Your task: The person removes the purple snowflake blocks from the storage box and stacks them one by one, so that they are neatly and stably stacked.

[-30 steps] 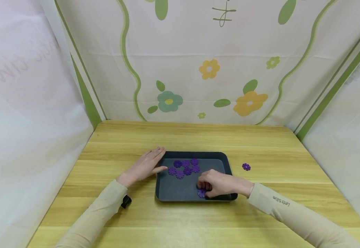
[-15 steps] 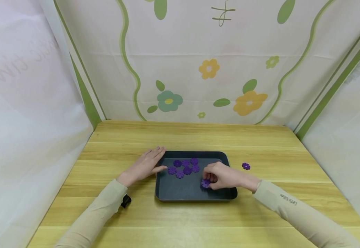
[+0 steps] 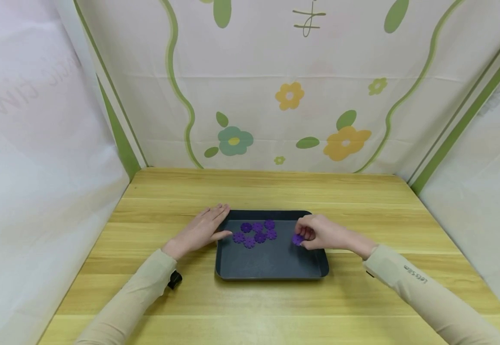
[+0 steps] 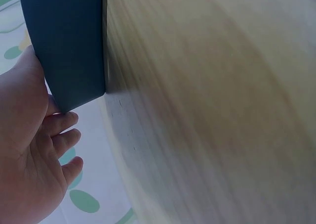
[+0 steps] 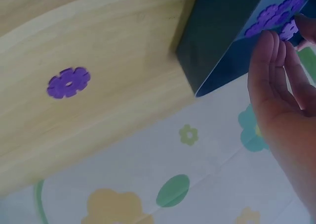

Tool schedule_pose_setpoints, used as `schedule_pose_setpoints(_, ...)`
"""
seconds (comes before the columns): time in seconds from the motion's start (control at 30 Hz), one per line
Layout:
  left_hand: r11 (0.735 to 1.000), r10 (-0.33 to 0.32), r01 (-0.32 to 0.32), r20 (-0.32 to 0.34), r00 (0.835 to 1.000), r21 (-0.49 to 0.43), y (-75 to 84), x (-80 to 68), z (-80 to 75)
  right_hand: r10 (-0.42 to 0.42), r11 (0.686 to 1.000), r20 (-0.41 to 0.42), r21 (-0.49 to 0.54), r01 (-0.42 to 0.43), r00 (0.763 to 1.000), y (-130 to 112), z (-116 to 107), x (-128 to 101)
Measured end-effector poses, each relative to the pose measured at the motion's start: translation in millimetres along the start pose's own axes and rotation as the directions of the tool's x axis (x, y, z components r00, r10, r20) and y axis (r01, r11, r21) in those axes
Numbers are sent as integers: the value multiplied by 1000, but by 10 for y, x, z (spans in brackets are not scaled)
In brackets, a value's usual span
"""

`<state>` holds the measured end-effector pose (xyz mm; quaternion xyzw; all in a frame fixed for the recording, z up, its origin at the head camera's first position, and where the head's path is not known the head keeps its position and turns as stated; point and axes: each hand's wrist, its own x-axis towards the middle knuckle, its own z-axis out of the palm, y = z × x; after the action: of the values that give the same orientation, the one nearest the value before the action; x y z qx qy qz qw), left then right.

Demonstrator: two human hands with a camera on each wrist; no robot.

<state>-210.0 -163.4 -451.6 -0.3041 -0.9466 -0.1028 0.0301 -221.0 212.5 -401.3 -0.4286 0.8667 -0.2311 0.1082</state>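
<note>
In the head view a dark rectangular baking tray (image 3: 254,266) lies on the table. Purple toothed plastic discs (image 3: 249,242), several of them, form a loose cluster inside its back left part. My left hand (image 3: 200,231) rests on the left rim with fairly straight fingers, the thumb reaching over the edge. In the left wrist view the fingertips (image 4: 72,135) lie beside the tray's corner. My right hand (image 3: 325,233) pinches another purple disc (image 3: 298,239) between thumb and fingertips over the tray's right side. Part of that disc is hidden by the fingers.
On the wooden table (image 3: 181,306), right of the tray, lies one more purple disc (image 5: 69,82); the right hand hides it in the head view. A white floral cloth (image 3: 258,96) stands behind the table, with pale cloth on both sides.
My right hand has moved from the tray's front right toward its back right, carrying the pinched purple disc. It now covers the loose disc on the table. The left hand has stayed put.
</note>
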Motion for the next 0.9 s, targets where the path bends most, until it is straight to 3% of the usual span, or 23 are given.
schedule_pose_setpoints(0.9,1000,-10,10,9,1000,-19,-6,-3,14,181,983,-125,38,-177,976,357,-250,-328)
